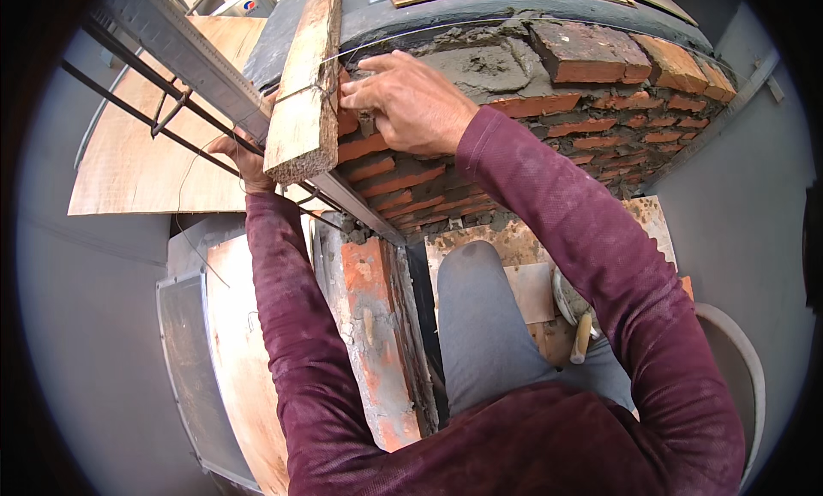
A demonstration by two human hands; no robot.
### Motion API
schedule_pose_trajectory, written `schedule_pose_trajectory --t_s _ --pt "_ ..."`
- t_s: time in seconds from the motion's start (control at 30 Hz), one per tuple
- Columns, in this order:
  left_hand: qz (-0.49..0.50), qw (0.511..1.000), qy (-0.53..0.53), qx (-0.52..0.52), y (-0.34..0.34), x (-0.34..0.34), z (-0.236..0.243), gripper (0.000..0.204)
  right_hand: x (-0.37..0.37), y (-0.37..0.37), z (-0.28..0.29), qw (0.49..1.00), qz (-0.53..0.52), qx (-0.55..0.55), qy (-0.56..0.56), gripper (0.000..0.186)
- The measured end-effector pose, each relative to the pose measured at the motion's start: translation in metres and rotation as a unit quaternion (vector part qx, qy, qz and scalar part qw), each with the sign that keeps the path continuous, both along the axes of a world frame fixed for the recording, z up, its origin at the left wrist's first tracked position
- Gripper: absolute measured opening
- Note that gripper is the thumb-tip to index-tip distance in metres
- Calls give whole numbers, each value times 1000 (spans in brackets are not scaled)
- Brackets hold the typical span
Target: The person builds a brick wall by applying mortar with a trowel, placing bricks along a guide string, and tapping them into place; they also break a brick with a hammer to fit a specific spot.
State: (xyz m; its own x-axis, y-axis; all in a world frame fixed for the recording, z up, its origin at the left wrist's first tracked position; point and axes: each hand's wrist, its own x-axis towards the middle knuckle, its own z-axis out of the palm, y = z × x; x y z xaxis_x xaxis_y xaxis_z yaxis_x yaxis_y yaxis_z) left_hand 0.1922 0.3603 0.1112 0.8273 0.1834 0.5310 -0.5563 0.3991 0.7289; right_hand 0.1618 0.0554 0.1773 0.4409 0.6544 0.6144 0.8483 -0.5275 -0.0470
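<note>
A rough wooden plank [304,119], tied with wire, stands at the left end of the brick wall [591,127]. Beside it runs a long pale metal profile [193,54]. My left hand [249,163] reaches up to the plank's lower left, against the profile. Its thumb side shows, but most fingers are hidden behind the wood and metal. On the plank's right side is my right hand [407,102], fingers bent and closed near the wire and the wall's end. What those fingertips hold is hidden. Grey mortar [480,67] covers part of the wall top, and a thin string [411,35] stretches over it.
Loose bricks [591,52] sit along the wall top. Tied steel bars [163,110] slant across the left, before a plywood sheet [129,162]. Below, a wooden-handled tool [581,340] lies by my knee, near a bucket rim [744,346]. A mortar-smeared brick pier [369,299] stands left of my leg.
</note>
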Motion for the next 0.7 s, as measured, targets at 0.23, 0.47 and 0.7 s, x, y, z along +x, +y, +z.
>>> schedule_pose_trajectory --t_s 0.23,0.47,0.7 --pt "27 999 21 37 -30 -45 3 109 -106 -129 -51 985 -23 112 130 39" --pt "344 918 -15 195 -38 -81 -20 36 -287 -535 -239 686 -650 22 326 45" --pt "451 579 -54 677 -190 -165 -11 58 -426 -620 -449 632 -550 247 487 45"
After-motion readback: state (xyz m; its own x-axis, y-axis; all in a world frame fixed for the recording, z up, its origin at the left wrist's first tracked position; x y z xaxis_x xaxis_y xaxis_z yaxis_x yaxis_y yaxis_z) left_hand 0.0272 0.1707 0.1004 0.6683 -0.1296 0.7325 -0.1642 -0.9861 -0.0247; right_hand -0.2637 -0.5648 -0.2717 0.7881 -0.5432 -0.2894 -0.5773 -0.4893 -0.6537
